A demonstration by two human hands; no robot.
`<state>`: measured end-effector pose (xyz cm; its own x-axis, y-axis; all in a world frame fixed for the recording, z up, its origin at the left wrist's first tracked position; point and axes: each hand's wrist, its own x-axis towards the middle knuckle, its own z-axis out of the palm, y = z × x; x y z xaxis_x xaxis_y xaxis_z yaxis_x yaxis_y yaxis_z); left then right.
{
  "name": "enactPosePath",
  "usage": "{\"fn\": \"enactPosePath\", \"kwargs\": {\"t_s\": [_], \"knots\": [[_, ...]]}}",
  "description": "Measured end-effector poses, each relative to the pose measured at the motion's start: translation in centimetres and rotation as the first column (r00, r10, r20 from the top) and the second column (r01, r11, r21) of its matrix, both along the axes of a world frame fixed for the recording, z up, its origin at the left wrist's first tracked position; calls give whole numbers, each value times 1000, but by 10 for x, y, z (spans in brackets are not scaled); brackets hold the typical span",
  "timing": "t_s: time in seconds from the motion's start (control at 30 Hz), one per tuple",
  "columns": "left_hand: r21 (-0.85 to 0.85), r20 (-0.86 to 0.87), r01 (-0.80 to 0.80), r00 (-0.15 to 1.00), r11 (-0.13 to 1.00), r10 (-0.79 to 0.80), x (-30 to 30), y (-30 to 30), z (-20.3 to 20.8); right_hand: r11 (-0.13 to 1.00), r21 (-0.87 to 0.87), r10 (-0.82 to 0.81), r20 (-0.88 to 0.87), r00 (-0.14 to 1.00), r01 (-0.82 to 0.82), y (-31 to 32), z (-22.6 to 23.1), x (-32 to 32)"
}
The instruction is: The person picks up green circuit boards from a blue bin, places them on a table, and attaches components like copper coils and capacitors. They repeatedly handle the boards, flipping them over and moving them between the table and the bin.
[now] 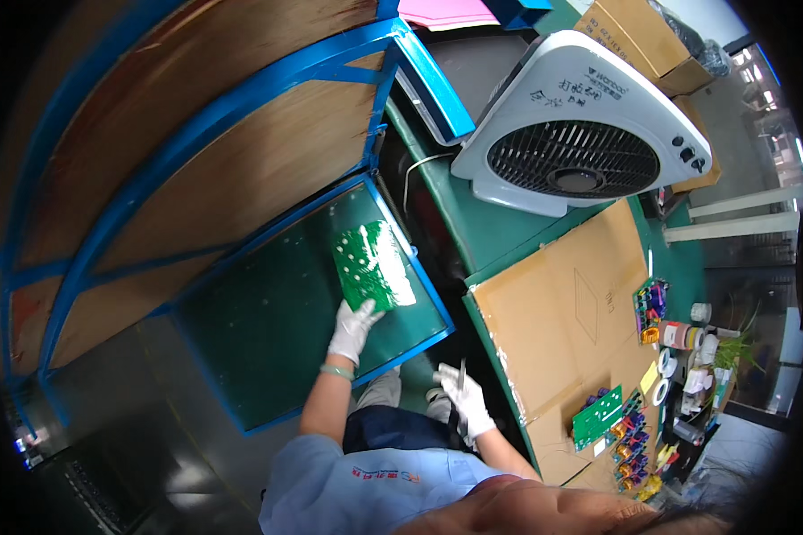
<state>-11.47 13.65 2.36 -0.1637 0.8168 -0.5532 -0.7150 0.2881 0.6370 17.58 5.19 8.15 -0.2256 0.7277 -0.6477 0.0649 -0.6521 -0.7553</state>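
My left hand (351, 333), in a white glove, grips the near edge of a green printed circuit board (359, 267). The board has pale round spots and shines brightly along its right side. It is over the dark green top of a blue-framed cart (268, 357); whether it touches that surface I cannot tell. My right hand (469, 403), also gloved in white, is closed around a slim grey metal tool (462, 370) by the cart's near right corner. The tool's exact kind is too small to make out.
Blue-framed wooden panels (241, 169) rise at the left. On the green bench to the right stand a white box fan (589, 134) and a flat cardboard sheet (571, 312). Another green board (598, 417) and several populated boards (632, 441) lie nearer, beside tape rolls (660, 390).
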Motion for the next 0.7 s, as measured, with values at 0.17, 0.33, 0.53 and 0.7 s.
{"fn": "enactPosePath", "kwargs": {"t_s": [0.17,0.33,0.53,0.7], "knots": [[105,67,-103,993,989,97,-33,74,-106,984,-143,-107,32,994,111,-27,22,30],[73,56,-238,971,969,235,-42,113,-153,905,-347,-214,133,968,248,-32,22,31],[35,53,-247,968,968,245,-59,126,-219,950,-287,-104,74,992,121,-45,-16,35],[-74,73,-236,968,969,241,-59,128,-204,959,-282,29,162,986,18,-41,-14,27]]}}
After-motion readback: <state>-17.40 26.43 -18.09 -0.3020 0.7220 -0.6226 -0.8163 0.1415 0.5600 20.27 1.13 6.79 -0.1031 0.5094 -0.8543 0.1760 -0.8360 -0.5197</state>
